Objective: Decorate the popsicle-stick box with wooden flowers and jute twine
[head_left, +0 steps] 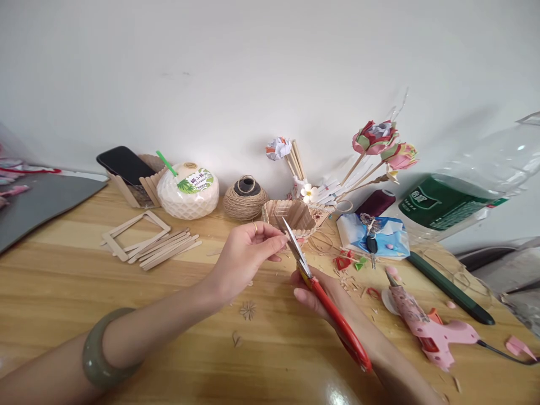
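In my right hand [323,295] are scissors [331,312] with red handles; their blades point up and away, slightly parted. My left hand [255,247], wearing a thin ring, pinches close to the blade tips; what its fingertips hold is too small to make out. Just beyond the fingers stands a small basket [301,216] of wooden sticks with a braided rim. Nearer me on the wooden table [177,337] lie a small flower-like twine piece [247,310] and a little loop of twine [237,338].
At left are wooden sticks [169,250], a stick frame [137,233], a phone [125,164] and a white coconut [188,191]. Behind stands a twine ball [244,199]. A pink glue gun [426,326], scraps, paper flowers [375,138] and a large bottle [447,202] are at right.
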